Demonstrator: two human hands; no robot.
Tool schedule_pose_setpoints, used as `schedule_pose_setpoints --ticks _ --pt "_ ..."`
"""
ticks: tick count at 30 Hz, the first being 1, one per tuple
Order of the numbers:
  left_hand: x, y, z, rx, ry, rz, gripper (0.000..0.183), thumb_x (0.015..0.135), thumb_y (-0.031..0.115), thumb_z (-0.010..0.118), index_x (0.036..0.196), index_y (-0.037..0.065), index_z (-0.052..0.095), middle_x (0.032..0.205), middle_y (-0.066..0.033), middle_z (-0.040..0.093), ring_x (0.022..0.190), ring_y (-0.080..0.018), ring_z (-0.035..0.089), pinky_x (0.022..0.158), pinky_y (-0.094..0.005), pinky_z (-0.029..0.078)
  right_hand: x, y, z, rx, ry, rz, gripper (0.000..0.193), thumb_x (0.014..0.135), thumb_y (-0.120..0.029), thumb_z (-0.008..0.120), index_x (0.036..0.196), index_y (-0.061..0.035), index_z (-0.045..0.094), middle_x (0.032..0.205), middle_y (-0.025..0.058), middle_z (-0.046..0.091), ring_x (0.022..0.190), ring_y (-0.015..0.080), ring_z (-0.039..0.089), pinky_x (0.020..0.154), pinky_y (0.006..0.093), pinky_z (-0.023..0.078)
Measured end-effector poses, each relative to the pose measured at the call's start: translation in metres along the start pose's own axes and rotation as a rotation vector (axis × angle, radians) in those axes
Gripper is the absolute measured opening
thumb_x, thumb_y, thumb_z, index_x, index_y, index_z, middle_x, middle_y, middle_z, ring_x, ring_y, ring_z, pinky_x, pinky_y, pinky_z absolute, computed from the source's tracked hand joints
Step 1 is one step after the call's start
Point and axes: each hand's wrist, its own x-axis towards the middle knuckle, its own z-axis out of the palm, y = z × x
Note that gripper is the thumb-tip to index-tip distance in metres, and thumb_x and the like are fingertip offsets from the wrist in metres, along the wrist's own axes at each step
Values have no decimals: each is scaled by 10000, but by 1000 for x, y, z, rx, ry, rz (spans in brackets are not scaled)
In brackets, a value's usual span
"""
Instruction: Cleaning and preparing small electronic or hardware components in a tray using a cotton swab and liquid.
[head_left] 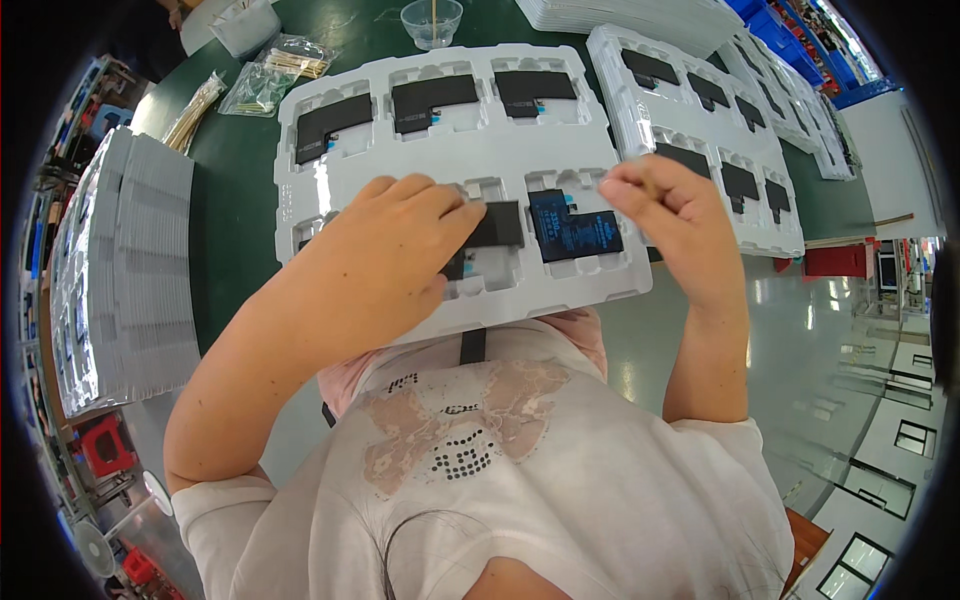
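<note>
A white plastic tray (pixel 450 155) lies in front of me with several flat, L-shaped black phone batteries in its compartments. My left hand (pixel 375 260) reaches over the near row, its fingers curled onto the middle battery (pixel 497 226) and partly covering it. Just right of that, a battery with blue print (pixel 577 226) lies face up in the near right compartment. Beside it, above the tray's right edge, my right hand (pixel 672 215) is closed in a pinch; what sits between the fingertips is too small to make out.
A second tray of batteries (pixel 690 130) stands to the right, with more stacked trays (pixel 630 20) behind. At the left rises a tall stack of trays (pixel 140 270). Wooden sticks (pixel 195 112), a plastic bag (pixel 275 75) and a clear bowl (pixel 431 25) are on the green table (pixel 235 200).
</note>
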Motion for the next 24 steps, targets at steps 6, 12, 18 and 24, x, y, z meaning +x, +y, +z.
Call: schedule_pose_setpoints --ticks 6,12,18,24 --pt "-13 -7 14 -89 108 -4 492 752 36 667 1231 22 559 1238 -129 560 1148 -330 513 990 -412 402 12 -6 15 -365 -265 37 252 850 -125 648 1084 -35 667 644 50 551 543 140 459 537 302 380" --pt "-18 -6 22 -103 209 -53 543 719 115 740 1231 49 570 1185 -111 563 1112 -319 502 974 -411 406 31 -8 20 -457 -451 90 366 792 -73 668 1156 -43 641 633 39 504 563 146 452 542 306 370" --pt "-14 -12 21 -90 258 -50 537 694 141 765 1196 59 595 1123 -102 568 1088 -294 507 968 -408 401 43 -13 20 -500 -461 24 283 719 -54 728 985 -28 637 571 -33 362 541 75 355 520 260 307" --pt "-12 -12 20 -72 240 -27 487 688 161 768 1140 47 626 1096 -90 585 1088 -267 518 965 -399 390 31 -40 8 -438 -401 11 217 699 -33 714 863 -13 573 580 27 436 550 143 412 536 309 371"
